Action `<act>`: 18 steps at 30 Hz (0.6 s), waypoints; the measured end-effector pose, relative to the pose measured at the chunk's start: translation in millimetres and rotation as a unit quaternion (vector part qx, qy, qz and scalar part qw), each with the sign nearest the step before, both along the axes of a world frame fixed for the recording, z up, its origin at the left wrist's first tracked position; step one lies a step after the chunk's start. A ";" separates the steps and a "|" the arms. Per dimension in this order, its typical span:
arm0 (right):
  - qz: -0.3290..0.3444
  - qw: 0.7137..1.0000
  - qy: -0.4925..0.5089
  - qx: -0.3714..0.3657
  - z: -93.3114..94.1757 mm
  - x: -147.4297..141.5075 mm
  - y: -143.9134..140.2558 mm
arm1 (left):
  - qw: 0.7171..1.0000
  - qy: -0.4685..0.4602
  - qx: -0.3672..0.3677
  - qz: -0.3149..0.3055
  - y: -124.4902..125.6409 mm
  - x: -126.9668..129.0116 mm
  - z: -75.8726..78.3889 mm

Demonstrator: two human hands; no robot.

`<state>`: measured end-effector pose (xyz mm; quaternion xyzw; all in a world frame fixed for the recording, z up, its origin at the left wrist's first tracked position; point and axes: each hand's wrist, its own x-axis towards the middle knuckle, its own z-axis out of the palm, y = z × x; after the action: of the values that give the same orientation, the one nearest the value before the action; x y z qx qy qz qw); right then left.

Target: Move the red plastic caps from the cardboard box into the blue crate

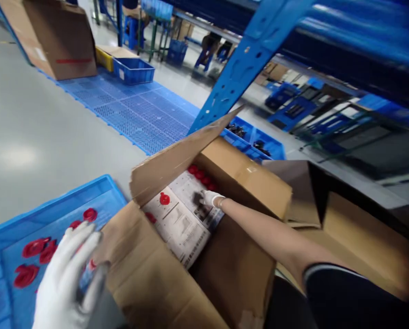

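Observation:
My left hand (69, 276), in a white glove with a greyish thumb, is over the blue tray (63, 201) at the lower left. Its fingers are bent but apart from the thumb, and a bit of red shows in the gap. Several red round plastic parts (36, 246) lie in that tray. Inside the open cardboard box (163, 269), my gloved right hand (209, 198) reaches down to a printed sheet (182, 219); its fingers are dark and blurred. One red part (164, 198) rests on the sheet, and a row of red parts (201, 177) lines the box's far side.
A blue rack post (239, 59) rises behind the box. Beyond it stand blue bins (255, 137) with black parts. Another open carton (369, 228) is at right. A large carton (60, 41) and a blue crate (134, 71) sit on blue plastic pallets (136, 105).

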<state>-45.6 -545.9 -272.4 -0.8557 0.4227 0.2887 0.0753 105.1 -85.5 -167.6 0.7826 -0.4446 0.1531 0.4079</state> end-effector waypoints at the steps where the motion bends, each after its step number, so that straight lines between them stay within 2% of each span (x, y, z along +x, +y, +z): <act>1: -0.029 1.000 -0.003 -0.008 -4.5 0.2 -16.4 | 0.996 -0.061 0.013 -0.070 -17.3 -6.7 7.9; 3: -0.077 0.996 -0.021 -0.031 -12.9 -1.7 -44.9 | 0.969 -0.167 0.052 -0.177 -50.9 -18.2 13.6; 6: -0.118 0.989 -0.059 -0.066 -26.2 -7.8 -76.5 | 0.934 -0.227 0.125 -0.247 -89.1 -31.3 1.0; 9: -0.139 0.984 -0.086 -0.073 -40.9 -12.9 -96.6 | 0.920 -0.236 0.184 -0.251 -106.7 -39.1 -18.7; 11: -0.147 0.982 -0.100 -0.067 -50.6 -13.2 -104.4 | 0.917 -0.247 0.196 -0.243 -110.6 -41.4 -25.8; 13: -0.149 0.980 -0.119 -0.060 -60.1 -11.2 -108.0 | 0.916 -0.252 0.200 -0.239 -112.4 -42.3 -25.7; 18: -0.141 0.975 -0.167 -0.033 -83.5 -8.0 -102.8 | 0.915 -0.258 0.207 -0.232 -117.3 -45.1 -13.3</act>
<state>-53.7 -648.7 -355.9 -0.8257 0.5299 0.1141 0.1561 60.0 -202.8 -181.0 0.6580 -0.7250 0.1554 0.1317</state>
